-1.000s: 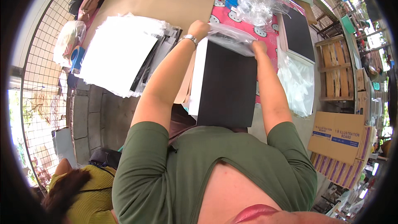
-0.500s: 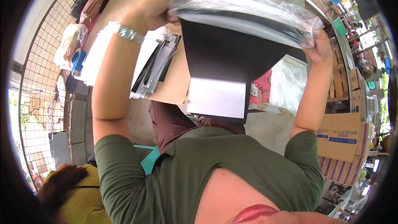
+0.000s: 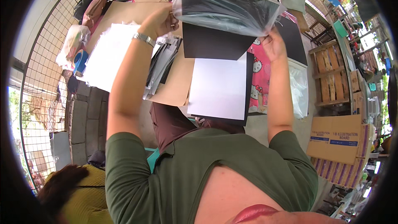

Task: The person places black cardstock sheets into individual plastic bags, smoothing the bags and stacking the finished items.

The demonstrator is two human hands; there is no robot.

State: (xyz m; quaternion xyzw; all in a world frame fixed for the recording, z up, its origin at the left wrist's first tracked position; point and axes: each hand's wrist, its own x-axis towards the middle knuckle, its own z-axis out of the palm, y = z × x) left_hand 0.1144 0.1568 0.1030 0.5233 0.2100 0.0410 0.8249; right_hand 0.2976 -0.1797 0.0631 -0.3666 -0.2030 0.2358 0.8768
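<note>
Overhead, both hands (image 3: 159,21) (image 3: 271,43) grip the bagged black board's (image 3: 226,8) edges.

Bright daylight fills the frame, strongest at the upper right, and glare streaks the clear plastic bag (image 3: 226,10) at top centre. The fisheye bends the wire grid (image 3: 39,70) at left (corners fall black). Bottom-edge clothing is softly blurred.

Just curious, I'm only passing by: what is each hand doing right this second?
Left hand: closed, gripping the left edge of the clear plastic bag that holds black boards.
Right hand: closed on the bag's right end.
</note>
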